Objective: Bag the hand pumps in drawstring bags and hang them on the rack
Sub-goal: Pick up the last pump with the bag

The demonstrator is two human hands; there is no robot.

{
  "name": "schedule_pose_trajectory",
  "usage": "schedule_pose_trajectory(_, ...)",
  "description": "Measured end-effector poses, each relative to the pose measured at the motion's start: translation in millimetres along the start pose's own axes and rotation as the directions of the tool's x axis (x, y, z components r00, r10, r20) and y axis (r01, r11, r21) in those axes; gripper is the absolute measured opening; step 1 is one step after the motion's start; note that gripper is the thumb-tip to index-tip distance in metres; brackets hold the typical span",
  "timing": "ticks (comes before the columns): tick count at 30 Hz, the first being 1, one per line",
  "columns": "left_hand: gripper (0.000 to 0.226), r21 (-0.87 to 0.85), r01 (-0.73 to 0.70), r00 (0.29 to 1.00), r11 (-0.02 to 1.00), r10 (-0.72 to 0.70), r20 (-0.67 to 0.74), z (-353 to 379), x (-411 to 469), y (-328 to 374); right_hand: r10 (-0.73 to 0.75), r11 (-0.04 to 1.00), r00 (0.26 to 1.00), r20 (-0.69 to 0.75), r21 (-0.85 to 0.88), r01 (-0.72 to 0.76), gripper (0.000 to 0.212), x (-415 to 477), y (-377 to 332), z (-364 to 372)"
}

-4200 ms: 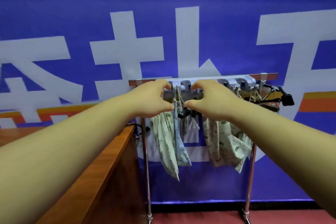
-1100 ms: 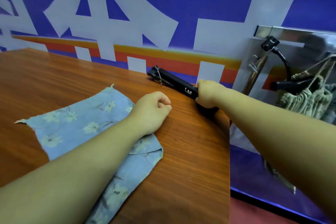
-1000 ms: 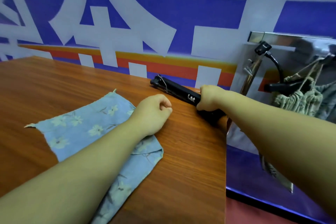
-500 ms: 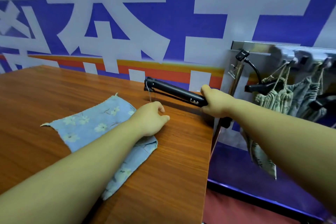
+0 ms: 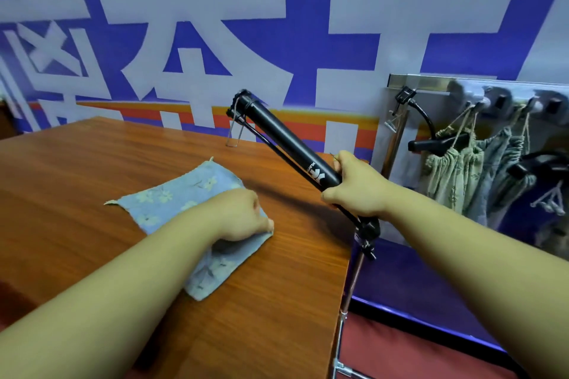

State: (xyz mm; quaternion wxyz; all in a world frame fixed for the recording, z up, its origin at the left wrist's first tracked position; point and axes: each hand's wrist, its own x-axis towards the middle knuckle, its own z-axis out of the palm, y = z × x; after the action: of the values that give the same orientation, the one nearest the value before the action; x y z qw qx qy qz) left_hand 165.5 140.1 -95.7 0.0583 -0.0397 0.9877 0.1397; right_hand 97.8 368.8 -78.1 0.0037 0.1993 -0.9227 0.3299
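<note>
The black pump (image 5: 284, 138) carries a white logo and a line of small lettering near its lower end, too small to read. Behind it, the blue wall (image 5: 277, 24) shows large white characters, cut off by the frame. The right hand (image 5: 357, 188) has its grip wrapped tight around the pump's lower end. Half a second ago the pump lay low over the desk (image 5: 261, 317); now it tilts up, clear of the wood. The left hand (image 5: 243, 215) has moved onto the blue floral bag (image 5: 172, 197), grip pressed together on its corner. On the rack (image 5: 431, 83), filled bags (image 5: 455, 175) hang.
</note>
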Motion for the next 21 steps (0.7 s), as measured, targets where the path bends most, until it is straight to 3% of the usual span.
schedule_pose_trajectory(3, 0.042, 0.153, 0.040, 0.995, 0.987, -0.053, 0.086, 3.0, -22.7, -4.8, 0.032, 0.997, 0.999, 0.016, 0.071, -0.033, 0.046, -17.6, -9.7, 3.9)
schedule_pose_trajectory(7, 0.012, 0.057, 0.035, 0.999, 0.998, -0.033, -0.030, 15.5, -25.4, 0.5, 0.072, 0.984, 0.997, 0.019, 0.162, -0.074, 0.051, -40.5, -11.6, 2.7)
schedule_pose_trajectory(9, 0.012, -0.132, 0.012, 0.999, 0.991, -0.017, -0.040, 26.4, -20.2, 12.1, 0.095, 0.974, 0.995, 0.004, 0.206, -0.094, 0.055, -51.0, -7.6, 1.1)
schedule_pose_trajectory(11, 0.011, -0.493, -0.056, 0.998, 0.868, 0.062, -0.004, 34.0, -21.9, 33.7, 0.123, 0.966, 0.992, -0.037, 0.235, -0.111, 0.058, -60.0, -1.2, -1.8)
schedule_pose_trajectory(13, 0.015, -0.630, -0.150, 0.989, 0.762, 0.117, -0.094, 31.3, -27.1, 46.0, 0.130, 0.960, 0.991, -0.043, 0.255, -0.114, 0.061, -67.0, 4.9, -4.1)
schedule_pose_trajectory(15, 0.011, -0.434, -0.235, 0.961, 0.870, 0.140, -0.239, 22.6, -23.8, 36.0, 0.132, 0.959, 0.991, -0.013, 0.255, -0.125, 0.062, -71.3, 9.7, -5.2)
schedule_pose_trajectory(16, 0.005, -0.276, -0.213, 0.959, 0.937, 0.146, -0.243, 19.4, -22.1, 24.5, 0.135, 0.960, 0.991, 0.003, 0.248, -0.132, 0.062, -72.9, 11.0, -5.2)
schedule_pose_trajectory(18, 0.012, 0.008, -0.084, 0.992, 0.996, 0.084, -0.089, 15.9, -23.8, 5.4, 0.133, 0.963, 0.991, 0.016, 0.235, -0.133, 0.061, -75.4, 11.0, -3.2)
schedule_pose_trajectory(21, 0.039, 0.188, 0.030, 0.996, 0.982, -0.045, 0.076, 21.2, -33.0, 11.1, 0.130, 0.967, 0.991, 0.017, 0.220, -0.130, 0.062, -77.3, 10.2, 0.7)
